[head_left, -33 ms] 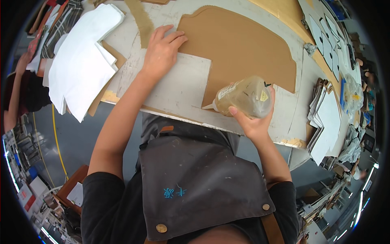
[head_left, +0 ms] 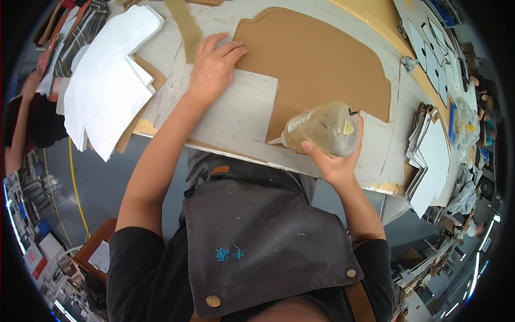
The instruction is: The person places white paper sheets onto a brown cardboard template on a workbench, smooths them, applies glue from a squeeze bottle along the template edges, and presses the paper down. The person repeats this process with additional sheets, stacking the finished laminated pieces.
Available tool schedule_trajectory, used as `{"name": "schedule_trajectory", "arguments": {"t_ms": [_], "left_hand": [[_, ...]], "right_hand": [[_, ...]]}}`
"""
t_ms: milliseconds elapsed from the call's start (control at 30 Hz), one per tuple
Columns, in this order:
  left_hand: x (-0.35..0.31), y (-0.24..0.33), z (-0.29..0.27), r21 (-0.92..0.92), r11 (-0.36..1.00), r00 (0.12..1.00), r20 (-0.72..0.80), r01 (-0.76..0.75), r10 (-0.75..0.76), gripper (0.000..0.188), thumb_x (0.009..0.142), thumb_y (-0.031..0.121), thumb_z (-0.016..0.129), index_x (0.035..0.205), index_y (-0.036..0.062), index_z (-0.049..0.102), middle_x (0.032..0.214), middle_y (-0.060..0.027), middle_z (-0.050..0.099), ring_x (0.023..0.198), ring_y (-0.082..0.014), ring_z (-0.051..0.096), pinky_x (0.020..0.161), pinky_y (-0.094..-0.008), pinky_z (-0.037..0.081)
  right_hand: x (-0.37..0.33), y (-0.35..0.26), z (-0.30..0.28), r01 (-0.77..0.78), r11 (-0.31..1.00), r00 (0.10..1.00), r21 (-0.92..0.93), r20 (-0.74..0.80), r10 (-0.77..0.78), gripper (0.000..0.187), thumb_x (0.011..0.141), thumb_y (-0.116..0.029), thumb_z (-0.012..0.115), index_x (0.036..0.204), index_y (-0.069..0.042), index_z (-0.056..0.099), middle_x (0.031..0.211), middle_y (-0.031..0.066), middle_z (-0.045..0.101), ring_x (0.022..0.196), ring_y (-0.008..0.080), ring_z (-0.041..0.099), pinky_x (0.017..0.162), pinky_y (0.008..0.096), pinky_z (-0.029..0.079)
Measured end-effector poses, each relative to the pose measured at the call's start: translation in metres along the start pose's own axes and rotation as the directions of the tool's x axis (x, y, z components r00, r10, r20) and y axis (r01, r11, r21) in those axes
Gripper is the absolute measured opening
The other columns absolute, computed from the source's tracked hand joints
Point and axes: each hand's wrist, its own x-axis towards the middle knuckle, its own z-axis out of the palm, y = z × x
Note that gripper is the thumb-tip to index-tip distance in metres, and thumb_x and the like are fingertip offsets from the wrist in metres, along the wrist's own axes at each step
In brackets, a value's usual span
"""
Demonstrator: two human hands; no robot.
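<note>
A flat tan panel (head_left: 316, 56), cut with a curved outline, lies on the pale worktable (head_left: 236, 110). Fingertips of my left hand (head_left: 213, 70) rest on its left edge, fingers outstretched with nothing in them. My right hand (head_left: 339, 165) is wrapped round a translucent squeeze bottle (head_left: 324, 129) that holds some yellowish liquid. The bottle is tipped on its side, its white nozzle (head_left: 277, 140) pointing left at the panel's near left corner. Whether the tip touches the panel I cannot tell. The bottle covers part of the panel's near edge.
White cut sheets (head_left: 110, 80) are stacked on the left, over brown pieces. An olive strip (head_left: 185, 29) lies beyond my left hand. Another stack of white and brown pieces (head_left: 429, 158) sits at the right edge, near a crumpled grey lump (head_left: 409, 64). Another person's arm (head_left: 24, 112) shows far left.
</note>
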Motion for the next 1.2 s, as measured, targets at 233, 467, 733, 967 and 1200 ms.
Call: {"name": "schedule_trajectory", "arguments": {"t_ms": [233,467,733,967,1200], "left_hand": [[-0.001,0.0,0.002,0.019,1.0,1.0,0.007,0.004,-0.005,0.035,0.079,-0.008,0.061,0.107,0.0087,0.071,0.119,-0.0018,0.069,0.124,-0.031,0.054,0.102,-0.0443,0.043],[-0.001,0.0,0.001,0.029,1.0,1.0,0.023,0.01,-0.011,0.038,0.078,-0.009,0.06,0.109,0.0099,0.071,0.121,-0.0019,0.068,0.125,-0.0301,0.054,0.103,-0.0439,0.042],[0.001,0.003,-0.003,0.056,0.998,0.999,0.045,-0.011,0.008,0.04,0.077,-0.008,0.059,0.109,0.0107,0.071,0.12,-0.0014,0.068,0.123,-0.0301,0.053,0.102,-0.0425,0.042],[0.003,0.004,-0.005,0.067,0.997,0.997,0.074,-0.026,0.021,0.041,0.078,-0.009,0.058,0.111,0.0109,0.071,0.122,-0.001,0.068,0.124,-0.0296,0.053,0.103,-0.0426,0.04],[0.003,0.005,-0.006,0.075,0.997,0.995,0.095,-0.031,0.024,0.041,0.078,-0.009,0.057,0.112,0.01,0.07,0.124,-0.0015,0.067,0.123,-0.0298,0.054,0.104,-0.043,0.039]], "right_hand": [[-0.003,-0.006,-0.024,0.007,0.983,1.0,-0.185,0.019,-0.003,0.084,0.069,-0.013,0.09,0.132,0.001,0.037,0.113,0.0167,0.062,0.102,0.0243,0.065,0.087,0.0363,0.053],[-0.016,-0.008,-0.051,0.006,0.971,1.0,-0.239,0.002,-0.006,0.082,0.07,-0.012,0.089,0.129,0.0,0.034,0.107,0.015,0.065,0.095,0.0225,0.067,0.083,0.0347,0.054],[-0.031,-0.014,-0.085,-0.022,0.955,0.998,-0.296,-0.06,0.005,0.081,0.07,-0.01,0.089,0.128,0.001,0.033,0.107,0.0157,0.064,0.095,0.0221,0.067,0.083,0.0344,0.054],[-0.046,-0.003,-0.115,-0.071,0.967,0.987,-0.243,-0.155,0.034,0.081,0.069,-0.009,0.089,0.128,0.001,0.034,0.106,0.0152,0.063,0.095,0.0221,0.066,0.083,0.0348,0.054],[-0.061,-0.001,-0.141,-0.108,0.961,0.97,-0.256,-0.239,0.045,0.084,0.069,-0.008,0.088,0.13,0.002,0.032,0.111,0.0163,0.06,0.101,0.0227,0.062,0.087,0.036,0.053]]}}
